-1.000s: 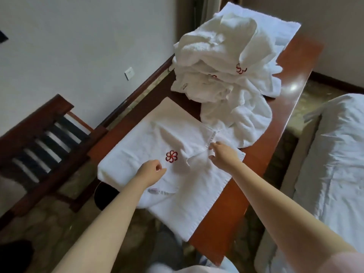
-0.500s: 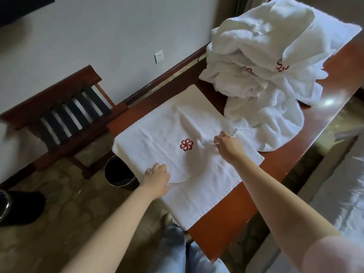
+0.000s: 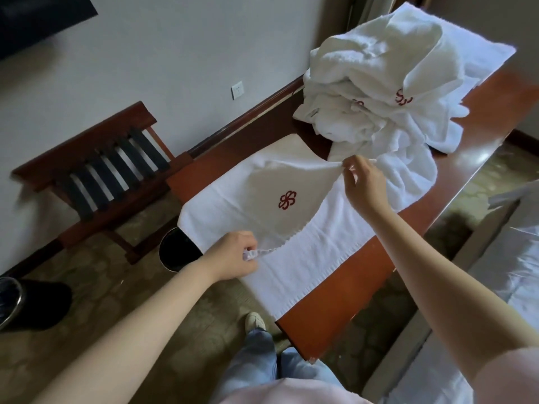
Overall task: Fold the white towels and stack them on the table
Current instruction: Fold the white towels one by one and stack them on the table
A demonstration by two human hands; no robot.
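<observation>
Pale wall [image 3: 175,53] and patterned floor [image 3: 102,287] frame the feed on my end, with a long reddish wooden table [image 3: 335,301] running away from the camera. I point that out because the table is doing two jobs. Its far end carries a heap of unfolded towels [image 3: 379,83], which I judge was put there to leave the near end free for folding. I see no folded stack anywhere, so I take the task to be at an early stage.

On the near end lies the towel [image 3: 306,252] being worked on. It is spread flat, and its left side hangs over the table edge above a dark bin [image 3: 175,249]. A slatted luggage rack [image 3: 96,170] stands against the wall beyond the bin.

The towel's upper layer is lifted off the lower one. The right hand [image 3: 363,185] has its fingertips pressed together on the far corner of that layer and holds it above the table. The left hand [image 3: 233,259] has thumb and curled fingers clamped on the near end of the same hem, low by the surface. With both ends of one edge held, the flap should move as a straight line and the fold should land square.

A red flower emblem [image 3: 287,200] shows on the raised layer.
</observation>
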